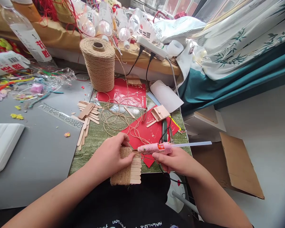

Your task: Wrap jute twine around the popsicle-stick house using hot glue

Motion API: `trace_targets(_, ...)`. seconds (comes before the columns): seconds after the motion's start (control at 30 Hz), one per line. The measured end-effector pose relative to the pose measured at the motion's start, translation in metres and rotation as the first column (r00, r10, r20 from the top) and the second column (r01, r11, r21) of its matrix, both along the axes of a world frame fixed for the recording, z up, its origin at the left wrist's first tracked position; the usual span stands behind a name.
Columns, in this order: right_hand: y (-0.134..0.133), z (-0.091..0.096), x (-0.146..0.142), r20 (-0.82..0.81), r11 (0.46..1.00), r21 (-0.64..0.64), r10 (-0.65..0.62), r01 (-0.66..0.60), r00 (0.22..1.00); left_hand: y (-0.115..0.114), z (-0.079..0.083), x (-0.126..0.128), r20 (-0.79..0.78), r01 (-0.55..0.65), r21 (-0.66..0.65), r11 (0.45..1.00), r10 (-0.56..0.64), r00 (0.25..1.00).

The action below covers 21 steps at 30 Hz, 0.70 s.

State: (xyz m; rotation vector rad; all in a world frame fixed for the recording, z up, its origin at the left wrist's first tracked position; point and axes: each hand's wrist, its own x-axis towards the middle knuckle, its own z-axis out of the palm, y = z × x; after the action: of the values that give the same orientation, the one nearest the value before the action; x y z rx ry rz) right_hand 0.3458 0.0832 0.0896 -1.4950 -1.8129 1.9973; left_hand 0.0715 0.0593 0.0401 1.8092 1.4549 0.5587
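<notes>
Spreading under the work, a green wood-grain tabletop is met on its left by a grey surface. Red paper is laid beyond the hands; farther back, a large twine spool is stood upright. The left hand is clamped on a stick panel, which is held at the near table edge, in front of the body. The glue gun is gripped in the closed right hand; whether its trigger is pressed cannot be told.

Progress: the panel's left portion is covered by close twine turns; the rounded stick ends at right are left bare. The nozzle is brought to the edge of the winding; contact is not resolved.

Surroundings: loose sticks are heaped at left, and a small stick box is set on the red paper. Clearance is judged limited by slack twine loops and by a thin black cable behind the gun.
</notes>
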Motion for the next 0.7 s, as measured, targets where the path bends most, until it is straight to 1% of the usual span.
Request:
trace_targets(0.2, 0.0001, 0.0010, -0.0003, 0.009, 0.999, 0.032, 0.016, -0.016, 1.000, 0.0006, 0.0009, -0.0001, -0.001, 0.003, -0.004, 1.000, -0.003, 1.000)
trace_targets(0.7, -0.0019, 0.0082, 0.0000, 0.071, 0.999, 0.033, 0.024, -0.027, 0.997, 0.0005, 0.0014, 0.0004, 0.002, -0.001, -0.013, 1.000, 0.001, 1.000)
